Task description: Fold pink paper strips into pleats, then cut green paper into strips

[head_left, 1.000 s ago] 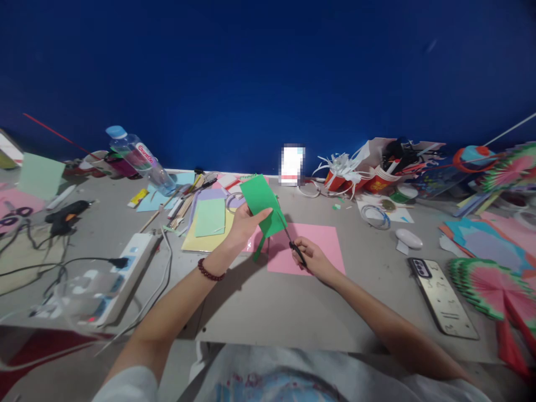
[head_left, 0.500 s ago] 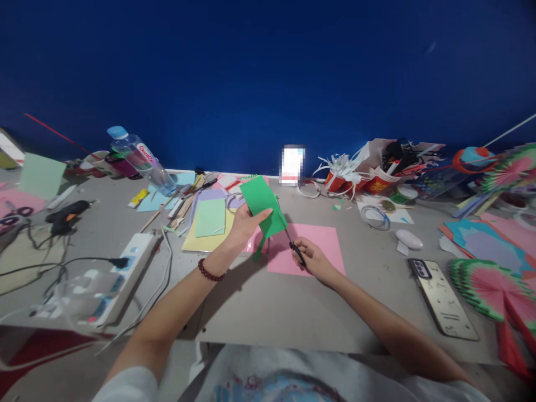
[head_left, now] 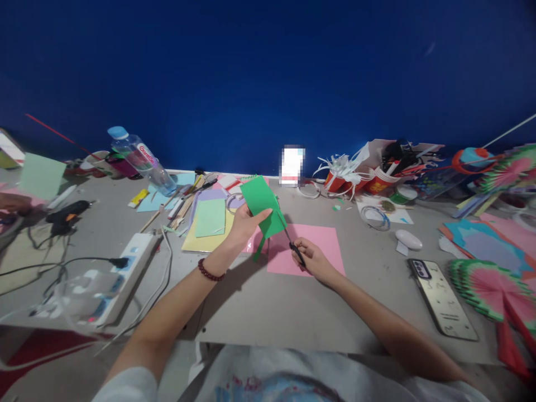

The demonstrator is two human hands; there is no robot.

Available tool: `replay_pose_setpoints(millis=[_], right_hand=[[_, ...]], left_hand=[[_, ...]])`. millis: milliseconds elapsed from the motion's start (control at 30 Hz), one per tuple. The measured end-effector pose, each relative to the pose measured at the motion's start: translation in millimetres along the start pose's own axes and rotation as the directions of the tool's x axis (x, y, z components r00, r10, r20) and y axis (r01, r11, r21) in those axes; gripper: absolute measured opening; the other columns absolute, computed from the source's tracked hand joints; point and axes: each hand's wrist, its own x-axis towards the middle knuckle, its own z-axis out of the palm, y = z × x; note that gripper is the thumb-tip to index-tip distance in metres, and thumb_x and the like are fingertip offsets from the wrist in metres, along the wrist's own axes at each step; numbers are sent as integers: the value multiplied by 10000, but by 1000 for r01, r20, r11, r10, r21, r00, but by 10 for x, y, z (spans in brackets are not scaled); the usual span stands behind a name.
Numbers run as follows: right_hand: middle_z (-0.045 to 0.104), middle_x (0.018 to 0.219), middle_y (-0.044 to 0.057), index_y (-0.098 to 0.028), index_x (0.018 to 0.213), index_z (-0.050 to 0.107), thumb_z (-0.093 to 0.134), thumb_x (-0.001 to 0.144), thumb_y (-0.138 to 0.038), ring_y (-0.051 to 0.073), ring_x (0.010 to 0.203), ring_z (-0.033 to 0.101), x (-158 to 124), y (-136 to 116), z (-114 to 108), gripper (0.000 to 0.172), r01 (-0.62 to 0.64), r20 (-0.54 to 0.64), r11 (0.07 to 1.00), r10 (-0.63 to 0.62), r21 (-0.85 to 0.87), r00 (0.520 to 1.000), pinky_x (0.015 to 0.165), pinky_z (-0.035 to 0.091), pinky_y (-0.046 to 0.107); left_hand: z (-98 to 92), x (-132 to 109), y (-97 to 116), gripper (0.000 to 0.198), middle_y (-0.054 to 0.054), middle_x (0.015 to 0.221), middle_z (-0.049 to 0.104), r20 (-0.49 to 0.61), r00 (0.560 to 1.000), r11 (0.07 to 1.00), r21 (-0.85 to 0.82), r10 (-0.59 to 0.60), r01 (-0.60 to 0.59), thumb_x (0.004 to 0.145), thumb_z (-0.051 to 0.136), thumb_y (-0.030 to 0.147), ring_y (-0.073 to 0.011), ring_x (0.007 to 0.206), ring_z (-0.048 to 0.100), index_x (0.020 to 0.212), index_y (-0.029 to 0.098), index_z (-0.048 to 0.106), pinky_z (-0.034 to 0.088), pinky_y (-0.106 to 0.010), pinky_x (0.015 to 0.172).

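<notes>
My left hand (head_left: 247, 224) grips a piece of green paper (head_left: 262, 201), thumb on its front face. A narrow green strip hangs from the paper's lower edge. In my right hand (head_left: 312, 258) are black-handled scissors (head_left: 297, 253), their blades at the lower right edge of the green paper. Below the scissors lies a pink sheet (head_left: 326, 245) on the grey table (head_left: 268, 312). A light green sheet (head_left: 210, 218) rests on a yellow one (head_left: 192, 241) left of my left hand.
On the left are a bottle (head_left: 144, 162), a glue gun (head_left: 69, 216), a power strip (head_left: 129, 273) with cables, and another person's hand (head_left: 14, 204). On the right are red cups (head_left: 381, 181), a phone (head_left: 444, 301) and a watermelon-coloured paper fan (head_left: 494, 285).
Another person's hand has come in at the left edge, where purple-handled scissors lay. My hands, the green paper and my scissors look nearly unmoved.
</notes>
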Motion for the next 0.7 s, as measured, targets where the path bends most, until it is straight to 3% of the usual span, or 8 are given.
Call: replay_pose_setpoints(millis=[700], right_hand=[[504,552,-68,-217,799,499,640,781,-417,78,470,442,-8,-7,18,245,-31,-17,999,31,28,999,420,368,181]], left_hand=[[16,-30,3,359,-59,839,741,34,999,999,7,-42,41,554,853,323,-191,735,667,832,154,702,542,-317,682]])
